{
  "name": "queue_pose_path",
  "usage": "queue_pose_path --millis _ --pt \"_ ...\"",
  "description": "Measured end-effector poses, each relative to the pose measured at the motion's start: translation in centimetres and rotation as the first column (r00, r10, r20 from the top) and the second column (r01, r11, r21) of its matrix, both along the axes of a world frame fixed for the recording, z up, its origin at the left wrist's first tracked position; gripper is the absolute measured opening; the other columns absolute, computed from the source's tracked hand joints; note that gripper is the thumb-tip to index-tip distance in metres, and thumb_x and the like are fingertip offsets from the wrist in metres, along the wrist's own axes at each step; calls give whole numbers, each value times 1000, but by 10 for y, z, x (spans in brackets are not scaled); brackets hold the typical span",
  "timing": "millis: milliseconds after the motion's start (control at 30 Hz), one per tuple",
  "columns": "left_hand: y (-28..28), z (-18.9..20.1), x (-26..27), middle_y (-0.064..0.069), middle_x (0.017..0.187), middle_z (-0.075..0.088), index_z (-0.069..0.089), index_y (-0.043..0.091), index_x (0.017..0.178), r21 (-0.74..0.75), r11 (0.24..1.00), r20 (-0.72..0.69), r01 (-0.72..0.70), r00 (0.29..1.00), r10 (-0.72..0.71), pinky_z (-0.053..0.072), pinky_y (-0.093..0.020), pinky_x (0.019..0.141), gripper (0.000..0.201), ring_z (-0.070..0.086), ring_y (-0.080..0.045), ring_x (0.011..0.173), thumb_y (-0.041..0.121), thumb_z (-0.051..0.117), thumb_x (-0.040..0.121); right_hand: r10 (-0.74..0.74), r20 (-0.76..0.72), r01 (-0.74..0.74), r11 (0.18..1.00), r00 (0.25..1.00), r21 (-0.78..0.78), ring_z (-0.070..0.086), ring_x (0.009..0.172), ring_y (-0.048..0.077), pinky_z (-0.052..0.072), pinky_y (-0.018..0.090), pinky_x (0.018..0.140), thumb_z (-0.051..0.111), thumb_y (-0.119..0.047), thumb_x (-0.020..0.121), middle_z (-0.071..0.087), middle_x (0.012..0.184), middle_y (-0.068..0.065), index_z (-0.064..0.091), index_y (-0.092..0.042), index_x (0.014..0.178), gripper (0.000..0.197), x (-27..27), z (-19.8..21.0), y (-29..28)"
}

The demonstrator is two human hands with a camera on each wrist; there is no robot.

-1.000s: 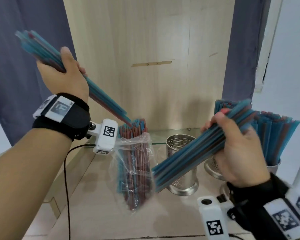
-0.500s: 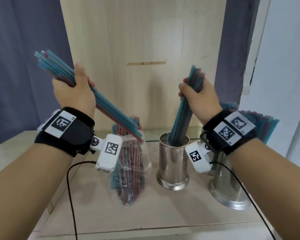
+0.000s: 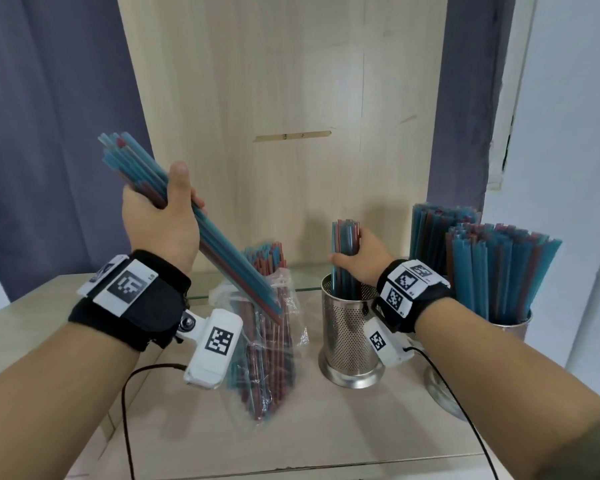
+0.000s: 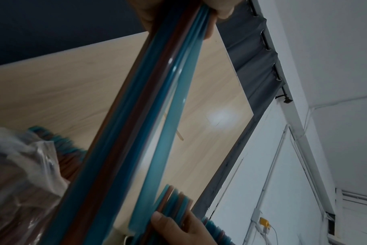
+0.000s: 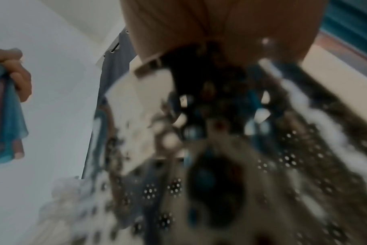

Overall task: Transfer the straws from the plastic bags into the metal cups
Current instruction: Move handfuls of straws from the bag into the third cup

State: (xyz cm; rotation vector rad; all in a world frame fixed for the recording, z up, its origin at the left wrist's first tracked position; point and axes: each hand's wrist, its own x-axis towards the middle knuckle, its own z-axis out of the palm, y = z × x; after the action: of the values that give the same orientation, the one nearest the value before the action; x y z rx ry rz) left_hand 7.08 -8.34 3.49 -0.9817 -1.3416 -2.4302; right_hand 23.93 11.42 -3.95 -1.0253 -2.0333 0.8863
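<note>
Left hand (image 3: 163, 223): fingers curled round tilted straw bundle (image 3: 222, 251), lower ends at 5 o'clock above plastic bag (image 3: 267, 327) | Right hand (image 3: 361, 261): grips upright straws (image 3: 343, 247) standing in perforated metal cup (image 3: 347, 337) on bench (image 3: 326, 427) | Filled cup (image 3: 510, 323): 3 o'clock.

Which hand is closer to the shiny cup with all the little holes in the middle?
The right hand. It is just above the holed cup, gripping straws that stand inside it. The left hand is raised well off to the left, gripping a slanted bundle.
</note>
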Motion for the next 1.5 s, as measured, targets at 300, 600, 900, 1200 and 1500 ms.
queue_pose_path --millis 300,600,900,1200,1500 --pt "12 -10 14 6 61 54 41 23 86 -39 997 -34 61 998 -62 51 -26 55 22 54 -8 49 32 59 95 9 -37 -15 984 999 -178 61 97 17 44 23 81 69 -42 88 66 123 6 61 -13 129 51 10 -20 5" --pt "20 -15 14 12 53 56 42 21 88 -56 995 -41 87 995 -89 51 -29 58 21 54 -9 50 32 59 96 152 -178 -204 925 972 -320 67 99 13 48 31 97 57 -59 88 69 115 0 58 -22 123 51 13 -27 -3" --pt "44 0 18 10 51 56 43 13 90 31 992 -6 118 993 -118 51 -32 58 24 53 -12 49 32 57 96 202 -176 -216 974 963 -64 63 109 3 53 31 96 94 -51 47 66 119 -10 40 -26 134 104 38 -82 -18" --pt "87 23 38 3 55 58 52 8 89 103 980 129 169 975 -182 49 -25 52 30 55 -13 48 34 69 88 250 -178 -261 964 952 -40 58 103 -14 46 6 81 94 -31 56 63 115 -18 39 -50 114 82 42 -90 -18" --pt "133 -36 57 6 77 66 62 13 91 -303 941 38 153 988 -148 52 -18 60 28 63 -7 67 38 73 84 234 -229 -245 969 945 -22 59 107 -8 46 11 86 95 -28 56 64 116 -17 41 -53 110 80 38 -99 -16"
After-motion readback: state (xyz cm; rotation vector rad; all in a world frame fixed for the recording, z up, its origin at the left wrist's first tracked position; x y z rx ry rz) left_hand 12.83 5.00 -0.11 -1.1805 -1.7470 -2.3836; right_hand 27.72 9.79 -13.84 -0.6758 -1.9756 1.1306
